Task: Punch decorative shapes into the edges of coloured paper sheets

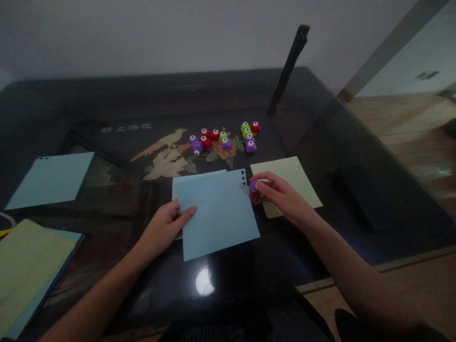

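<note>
A dark glossy counter [107, 104] stands against a pale wall. At centre frame lies a blue paper sheet [217, 213]. The left hand [166, 225] pins the sheet's left edge, thumb on top. The right hand [278, 194] pinches a purple punch [253, 185] at its right edge, over a yellow sheet [295, 178].

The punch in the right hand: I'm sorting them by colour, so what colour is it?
Purple; the punch shows in the head view, pinched in the right hand.

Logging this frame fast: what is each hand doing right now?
Left hand: holding the blue sheet by its left edge.
Right hand: closed on a small purple punch at the sheet's right edge.
</note>
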Tool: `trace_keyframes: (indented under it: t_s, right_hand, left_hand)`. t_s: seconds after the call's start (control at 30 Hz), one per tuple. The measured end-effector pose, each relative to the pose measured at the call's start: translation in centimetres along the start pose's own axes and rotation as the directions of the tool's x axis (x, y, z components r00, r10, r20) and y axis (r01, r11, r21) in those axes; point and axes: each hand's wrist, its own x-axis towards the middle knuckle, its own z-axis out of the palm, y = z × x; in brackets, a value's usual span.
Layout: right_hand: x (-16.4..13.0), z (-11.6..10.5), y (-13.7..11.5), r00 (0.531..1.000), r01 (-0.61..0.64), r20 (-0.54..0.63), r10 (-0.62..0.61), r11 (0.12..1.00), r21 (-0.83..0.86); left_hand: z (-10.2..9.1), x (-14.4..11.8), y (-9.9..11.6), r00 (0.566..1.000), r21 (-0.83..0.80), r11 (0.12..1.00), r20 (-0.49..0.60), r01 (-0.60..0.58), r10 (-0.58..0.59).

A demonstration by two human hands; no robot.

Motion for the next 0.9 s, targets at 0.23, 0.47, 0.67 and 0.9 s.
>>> trace_keyframes:
  t_s: [0.23, 0.47, 0.67, 0.9]
  right_hand:
    - [0.0, -0.2, 0.1, 0.999, 0.04, -0.023, -0.04, 0.999, 0.009]
    - [0.2, -0.4, 0.5, 0.993, 0.091, -0.081, -0.09, 0.996, 0.011]
    - [0.1, -0.4, 0.2, 1.0, 0.01, -0.026, -0.004, 0.97, 0.245]
    - [0.1, -0.8, 0.4, 0.994, -0.099, 0.068, 0.08, 0.93, 0.353]
  left_hand:
    - [-1.7, 0.6, -0.4, 0.998, 0.024, 0.998, -0.032, -0.059, 0.059]
    - [-2.5, 0.4, -0.2, 0.998, 0.01, 0.999, -0.046, -0.048, 0.049]
    - [-3.3, 0.6, -0.6, 0.995, 0.04, 0.997, -0.072, -0.068, 0.071]
    - [-3.3, 0.4, -0.5, 0.99, -0.011, 0.997, -0.12, -0.078, 0.076]
